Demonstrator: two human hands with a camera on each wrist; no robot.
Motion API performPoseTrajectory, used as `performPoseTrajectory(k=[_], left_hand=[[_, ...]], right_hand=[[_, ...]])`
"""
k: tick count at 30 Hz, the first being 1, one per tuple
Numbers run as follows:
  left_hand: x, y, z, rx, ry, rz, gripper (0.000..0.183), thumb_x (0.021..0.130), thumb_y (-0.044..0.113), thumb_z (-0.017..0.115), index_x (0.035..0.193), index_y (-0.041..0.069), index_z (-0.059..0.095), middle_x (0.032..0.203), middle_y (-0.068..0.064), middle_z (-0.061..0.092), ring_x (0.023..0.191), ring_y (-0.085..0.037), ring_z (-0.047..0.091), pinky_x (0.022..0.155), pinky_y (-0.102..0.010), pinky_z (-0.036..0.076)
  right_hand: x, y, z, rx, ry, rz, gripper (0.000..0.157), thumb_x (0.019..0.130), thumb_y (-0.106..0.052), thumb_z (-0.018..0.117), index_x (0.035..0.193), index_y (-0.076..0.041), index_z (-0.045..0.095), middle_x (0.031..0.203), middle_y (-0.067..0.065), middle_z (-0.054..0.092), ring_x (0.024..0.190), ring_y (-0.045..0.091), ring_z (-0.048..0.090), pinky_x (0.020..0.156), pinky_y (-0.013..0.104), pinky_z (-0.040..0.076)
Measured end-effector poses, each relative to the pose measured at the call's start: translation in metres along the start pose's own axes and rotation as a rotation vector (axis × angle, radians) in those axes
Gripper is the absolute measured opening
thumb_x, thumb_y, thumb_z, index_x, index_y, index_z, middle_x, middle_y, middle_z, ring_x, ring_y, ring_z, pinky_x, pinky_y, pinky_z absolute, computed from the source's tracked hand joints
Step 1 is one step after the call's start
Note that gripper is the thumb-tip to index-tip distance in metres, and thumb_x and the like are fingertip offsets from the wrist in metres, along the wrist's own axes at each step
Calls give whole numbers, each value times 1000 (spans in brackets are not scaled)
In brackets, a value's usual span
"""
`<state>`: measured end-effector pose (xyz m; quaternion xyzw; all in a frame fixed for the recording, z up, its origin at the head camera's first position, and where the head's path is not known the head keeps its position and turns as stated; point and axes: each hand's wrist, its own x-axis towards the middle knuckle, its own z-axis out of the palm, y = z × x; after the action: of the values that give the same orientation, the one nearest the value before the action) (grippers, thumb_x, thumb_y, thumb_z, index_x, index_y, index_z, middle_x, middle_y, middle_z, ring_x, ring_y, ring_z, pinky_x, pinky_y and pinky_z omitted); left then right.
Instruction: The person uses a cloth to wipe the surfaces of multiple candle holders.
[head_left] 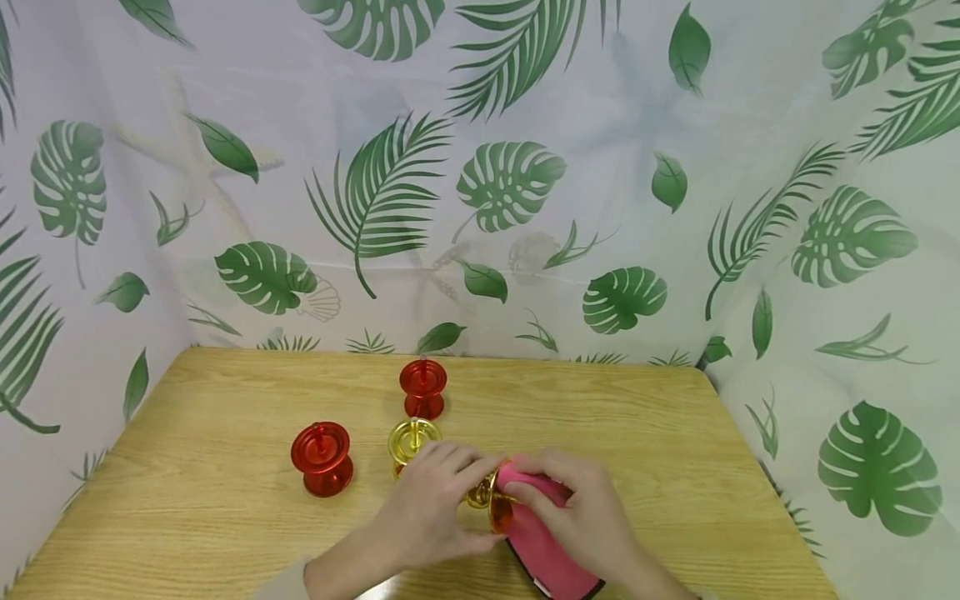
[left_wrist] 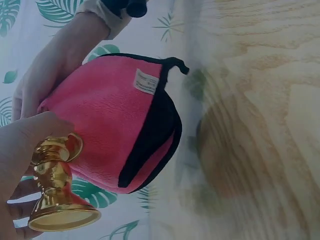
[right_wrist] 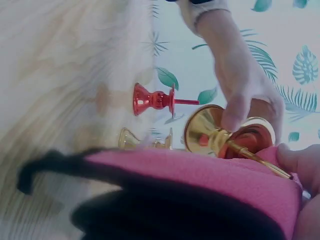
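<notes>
My left hand (head_left: 431, 504) grips a gold candle holder (left_wrist: 54, 182) by its stem, tilted on its side above the table. Its dish faces my right hand (head_left: 581, 510), which pinches a pink cloth (head_left: 551, 554) with dark edging around the holder's spike. In the left wrist view the cloth hangs in a fold, with a small white label showing. From the right wrist, the long thin spike (right_wrist: 262, 161) runs toward the right fingers and cloth. Part of the holder's stem is hidden behind the left fingers in the head view.
Just beyond my left hand stands another gold candle holder (head_left: 415, 437), partly covered by that hand. One red candle holder (head_left: 322, 457) is upright to the left, a second red holder (head_left: 423, 388) farther back. A leaf-patterned sheet (head_left: 525, 300) walls the wooden table (head_left: 210, 433).
</notes>
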<state>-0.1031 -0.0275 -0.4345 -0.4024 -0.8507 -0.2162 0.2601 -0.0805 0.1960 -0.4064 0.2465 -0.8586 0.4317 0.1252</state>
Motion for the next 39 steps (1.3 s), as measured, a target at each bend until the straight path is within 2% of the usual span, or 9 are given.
performPoseTrajectory(k=[4, 10, 13, 17, 21, 24, 26, 29, 39], left_hand=[[2, -2, -8, -37, -52, 3, 85, 62, 51, 98, 135, 18, 69, 109, 8, 72, 102, -11, 67, 92, -33, 55], [5, -4, -16, -122, -142, -7, 85, 64, 49, 97, 138, 19, 68, 109, 10, 72, 100, -9, 65, 91, -31, 54], [6, -4, -17, -137, -149, -5, 85, 65, 49, 96, 139, 19, 68, 108, 10, 72, 100, -9, 65, 92, -31, 53], [6, -3, -15, -84, -124, 14, 87, 62, 50, 97, 137, 18, 69, 111, 9, 73, 101, -10, 66, 91, -30, 53], [6, -3, -12, 0, -70, 52, 87, 59, 53, 97, 134, 18, 70, 108, 8, 74, 98, -10, 67, 87, -29, 53], [5, -2, -9, 37, -31, 67, 85, 59, 55, 97, 131, 18, 71, 106, 8, 74, 96, -10, 67, 87, -30, 55], [4, -1, -8, 44, -12, 70, 84, 60, 56, 97, 131, 18, 71, 105, 8, 74, 96, -10, 67, 87, -30, 55], [4, -1, -6, 50, 1, 68, 82, 61, 56, 96, 130, 19, 71, 105, 8, 73, 96, -10, 67, 87, -31, 55], [0, -5, -6, 43, 2, 27, 83, 59, 53, 96, 130, 18, 70, 107, 8, 72, 102, -11, 66, 93, -34, 56]], right_hand=[[-4, 1, 4, -107, 55, -299, 7, 95, -22, 77, 101, -18, 79, 95, -6, 77, 83, 5, 69, 75, 15, 57], [0, 11, 2, -368, 113, -817, 26, 110, -21, 56, 102, -12, 79, 97, 0, 80, 84, 14, 71, 75, 22, 60], [4, 14, -1, -424, 134, -948, 26, 110, -17, 55, 103, -10, 79, 97, 2, 80, 84, 15, 71, 73, 24, 60], [3, 12, 0, -338, 105, -808, 25, 109, -24, 59, 104, -11, 79, 97, 1, 79, 84, 15, 71, 74, 22, 60], [-1, 8, 2, -208, 68, -552, 24, 104, -31, 64, 103, -13, 78, 96, -1, 79, 81, 10, 72, 74, 15, 58], [-2, 6, 4, -118, 45, -381, 9, 98, -22, 73, 104, -15, 77, 97, -3, 79, 83, 6, 73, 75, 12, 58], [-2, 4, 4, -73, 34, -298, 12, 94, -13, 78, 104, -17, 76, 97, -4, 78, 83, 4, 73, 74, 11, 57], [-2, 3, 3, -35, 28, -249, 22, 90, -3, 80, 105, -18, 75, 98, -4, 78, 85, 4, 73, 75, 13, 58], [-9, 1, -18, -28, -2, -194, 29, 89, -1, 79, 109, -21, 76, 101, -7, 78, 88, 3, 73, 78, 13, 57]])
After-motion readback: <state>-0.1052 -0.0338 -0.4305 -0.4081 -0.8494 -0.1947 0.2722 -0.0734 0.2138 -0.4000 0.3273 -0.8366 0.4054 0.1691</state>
